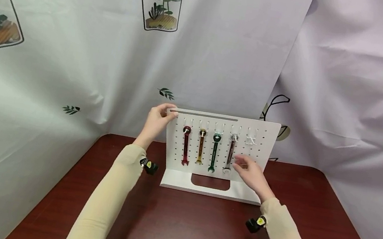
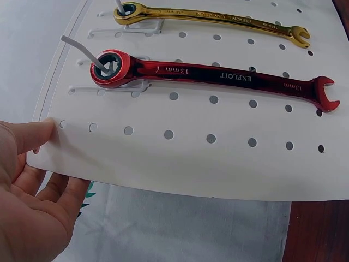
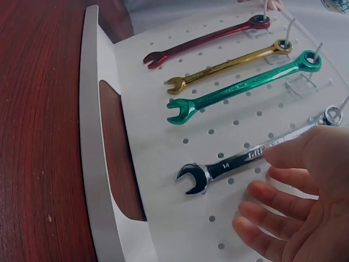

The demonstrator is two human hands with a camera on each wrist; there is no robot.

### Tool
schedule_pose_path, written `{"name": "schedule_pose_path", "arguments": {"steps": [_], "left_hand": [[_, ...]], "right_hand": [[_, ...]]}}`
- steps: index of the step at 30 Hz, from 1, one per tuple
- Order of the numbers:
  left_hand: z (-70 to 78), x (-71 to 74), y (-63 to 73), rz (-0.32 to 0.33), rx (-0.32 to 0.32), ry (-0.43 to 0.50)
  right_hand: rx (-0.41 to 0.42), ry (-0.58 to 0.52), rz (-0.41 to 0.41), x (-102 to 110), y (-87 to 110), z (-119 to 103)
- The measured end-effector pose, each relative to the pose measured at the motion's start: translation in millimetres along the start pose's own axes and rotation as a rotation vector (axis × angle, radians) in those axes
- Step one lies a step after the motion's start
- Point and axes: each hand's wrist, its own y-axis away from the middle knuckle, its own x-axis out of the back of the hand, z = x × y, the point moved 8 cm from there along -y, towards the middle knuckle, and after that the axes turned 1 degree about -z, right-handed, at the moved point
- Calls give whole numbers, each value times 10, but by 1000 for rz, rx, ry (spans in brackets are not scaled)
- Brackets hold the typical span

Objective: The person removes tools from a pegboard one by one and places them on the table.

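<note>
A white pegboard stand (image 1: 271, 149) stands upright on the table. My left hand (image 1: 156, 122) grips its upper left corner, thumb in front and fingers behind. Four hooks carry a red wrench (image 1: 185, 146), a gold wrench (image 1: 200, 147), a green wrench (image 1: 214, 153) and a silver wrench (image 1: 230, 155), ring ends up. My right hand (image 1: 251, 175) is just right of the silver wrench, fingers loosely bent with nothing held. In the right wrist view its thumb (image 3: 294, 150) overlaps the silver handle; whether it touches I cannot tell.
A white hook (image 1: 251, 140) at the board's right carries no wrench. The stand's base (image 1: 175, 179) has a wide cut-out and sits on the dark red table (image 1: 195, 230). Patterned white cloth (image 1: 224, 57) hangs behind.
</note>
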Motion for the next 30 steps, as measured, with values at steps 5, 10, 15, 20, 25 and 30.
{"name": "schedule_pose_path", "arguments": {"steps": [5, 10, 15, 20, 25, 30], "left_hand": [[-27, -2, 5, -2, 13, 3], [-24, 1, 2, 6, 17, -7], [-6, 1, -9, 4, 9, -1], [-3, 0, -4, 2, 6, 2], [-20, 1, 16, 4, 16, 0], [-31, -2, -10, 5, 12, 0]], "right_hand": [[-3, 9, -13, -37, -19, -19], [8, 13, -15, -48, -37, -46], [1, 8, -25, -72, -53, -44], [3, -12, -27, -90, -63, -50], [18, -31, -39, -118, -70, -57], [-3, -71, -57, -126, -88, -52]]}}
